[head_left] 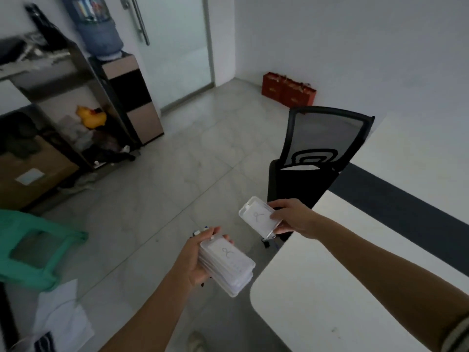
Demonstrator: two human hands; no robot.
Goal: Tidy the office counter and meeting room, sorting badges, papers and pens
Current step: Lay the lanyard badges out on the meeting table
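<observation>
My left hand (196, 260) grips a stack of several clear white badge holders (228, 269), each printed with a loop-shaped logo, held over the floor just left of the table. My right hand (291, 219) pinches a single badge holder (258, 217) by its right end, up and to the right of the stack, near the corner of the white table (355, 288). The two hands are apart. Small dark and white bits, perhaps clips or pens, poke out above the fingers of my left hand; I cannot tell what they are.
A black mesh office chair (322, 153) stands pushed against the table's far side. A green plastic stool (33, 252) and loose white papers (63, 318) lie at the lower left. A metal shelf (50, 80), water dispenser (132, 97), cardboard box (30, 171) and red bags (289, 91) line the walls.
</observation>
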